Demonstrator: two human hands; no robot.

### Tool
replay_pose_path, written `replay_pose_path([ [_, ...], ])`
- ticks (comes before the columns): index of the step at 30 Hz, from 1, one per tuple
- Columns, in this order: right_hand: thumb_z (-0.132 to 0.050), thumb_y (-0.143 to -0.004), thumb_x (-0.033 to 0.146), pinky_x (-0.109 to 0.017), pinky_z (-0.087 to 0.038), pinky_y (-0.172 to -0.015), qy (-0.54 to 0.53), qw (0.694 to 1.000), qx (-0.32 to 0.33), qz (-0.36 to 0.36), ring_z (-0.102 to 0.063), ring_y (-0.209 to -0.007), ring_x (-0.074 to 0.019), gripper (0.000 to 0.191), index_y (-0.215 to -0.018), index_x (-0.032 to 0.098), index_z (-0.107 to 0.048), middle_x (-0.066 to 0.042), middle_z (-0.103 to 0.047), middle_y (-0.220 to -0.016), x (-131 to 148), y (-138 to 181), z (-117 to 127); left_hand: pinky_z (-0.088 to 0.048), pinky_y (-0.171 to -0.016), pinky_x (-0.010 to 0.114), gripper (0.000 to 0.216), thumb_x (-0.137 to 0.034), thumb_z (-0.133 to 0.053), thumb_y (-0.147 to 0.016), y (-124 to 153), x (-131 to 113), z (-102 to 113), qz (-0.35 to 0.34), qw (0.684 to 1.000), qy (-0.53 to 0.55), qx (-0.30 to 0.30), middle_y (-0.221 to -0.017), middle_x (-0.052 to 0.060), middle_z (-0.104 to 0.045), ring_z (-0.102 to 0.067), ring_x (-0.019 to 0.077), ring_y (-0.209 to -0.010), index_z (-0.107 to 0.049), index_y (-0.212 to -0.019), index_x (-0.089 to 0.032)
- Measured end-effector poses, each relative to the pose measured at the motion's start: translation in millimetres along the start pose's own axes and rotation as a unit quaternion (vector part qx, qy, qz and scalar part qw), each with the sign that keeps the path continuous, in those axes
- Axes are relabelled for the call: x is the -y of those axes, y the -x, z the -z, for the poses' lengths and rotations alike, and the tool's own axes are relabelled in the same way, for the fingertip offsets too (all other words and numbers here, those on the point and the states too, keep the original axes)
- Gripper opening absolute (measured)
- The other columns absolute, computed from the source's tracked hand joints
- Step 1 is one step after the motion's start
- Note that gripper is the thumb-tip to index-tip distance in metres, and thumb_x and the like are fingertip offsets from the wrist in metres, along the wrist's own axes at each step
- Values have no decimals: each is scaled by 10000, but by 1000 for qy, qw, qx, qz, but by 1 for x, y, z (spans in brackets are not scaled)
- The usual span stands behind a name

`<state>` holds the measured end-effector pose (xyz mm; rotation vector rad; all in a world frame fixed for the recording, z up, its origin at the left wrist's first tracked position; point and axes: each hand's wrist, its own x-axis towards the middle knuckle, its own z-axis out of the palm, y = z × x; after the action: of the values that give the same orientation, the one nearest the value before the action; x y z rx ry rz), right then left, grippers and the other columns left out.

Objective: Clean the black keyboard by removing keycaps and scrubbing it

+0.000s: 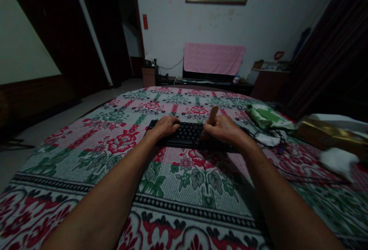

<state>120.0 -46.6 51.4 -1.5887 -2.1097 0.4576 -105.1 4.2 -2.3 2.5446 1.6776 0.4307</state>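
A black keyboard (pixel 184 134) lies flat on the flowered cloth in front of me. My left hand (pixel 166 125) grips its left part, with the thumb over the keys and the other fingers toward the far edge. Above the right part, my right hand (pixel 225 128) is closed around a brush with a pale wooden handle (pixel 213 114), which sticks up out of the fist. Its dark reddish bristle end points down at the keys, partly lost in shadow.
The patterned cloth (pixel 109 165) covers the whole table. To the right lie a green and white packet (pixel 267 118), a dark cable (pixel 310 182), crumpled white tissue (pixel 337 161) and a gold box (pixel 327 133). A pink towel (pixel 214 58) hangs over a screen by the far wall.
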Motion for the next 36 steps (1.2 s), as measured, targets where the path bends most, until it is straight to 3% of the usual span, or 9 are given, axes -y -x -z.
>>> replay_pose_path([
  [6,-509,-750,317,-227,-370,-489,-49,997,27,45,-563,-568,-143,246,-682,143,-669,-55,-659,-662,11,3,-9,-422,-924,290,377,-328,-425,-826,0,0,-1,9,1000,-4,1,-1134,39,-647,-580,202,-1045,-617,-1133,-221],
  [14,-542,-689,282,-238,-299,-445,109,992,-8,-70,-491,-481,-133,187,-581,151,-620,-40,-558,-497,-6,1,18,-416,-938,304,370,-316,-428,-824,-1,-1,-1,25,1000,-1,11,-1134,40,-646,-572,205,-1059,-619,-1128,-227],
  [18,-531,-725,306,-229,-317,-449,30,999,7,-21,-495,-493,-121,218,-611,151,-635,-40,-598,-557,3,5,13,-386,-980,308,396,-290,-425,-826,0,-10,-4,28,999,-12,-18,-1191,73,-610,-540,212,-1112,-591,-1168,-182],
  [22,-517,-745,327,-220,-343,-471,-43,997,44,38,-524,-539,-125,241,-670,149,-660,-37,-624,-603,10,8,-3,-383,-980,294,385,-311,-413,-851,2,-24,-7,-14,999,-1,-31,-1186,60,-605,-532,193,-1108,-565,-1184,-193],
  [25,-508,-729,319,-228,-329,-461,-14,999,44,15,-517,-523,-128,238,-626,151,-642,-36,-612,-587,7,7,-3,-396,-957,295,360,-320,-404,-861,2,-30,-10,-40,999,-12,-20,-1131,57,-619,-544,191,-1070,-582,-1151,-201],
  [30,-538,-685,291,-235,-302,-451,80,996,-9,-32,-500,-496,-136,202,-548,160,-607,-40,-562,-496,4,5,8,-398,-952,301,364,-323,-403,-860,1,-28,-13,-49,998,-12,-22,-1130,62,-609,-541,195,-1065,-576,-1153,-194],
  [36,-468,-756,348,-211,-320,-456,-20,998,25,50,-522,-533,-119,283,-641,148,-633,-33,-616,-598,8,6,-4,-409,-925,308,347,-330,-392,-867,3,-27,-12,-59,997,-18,-35,-1089,71,-611,-548,198,-1031,-578,-1121,-185],
])
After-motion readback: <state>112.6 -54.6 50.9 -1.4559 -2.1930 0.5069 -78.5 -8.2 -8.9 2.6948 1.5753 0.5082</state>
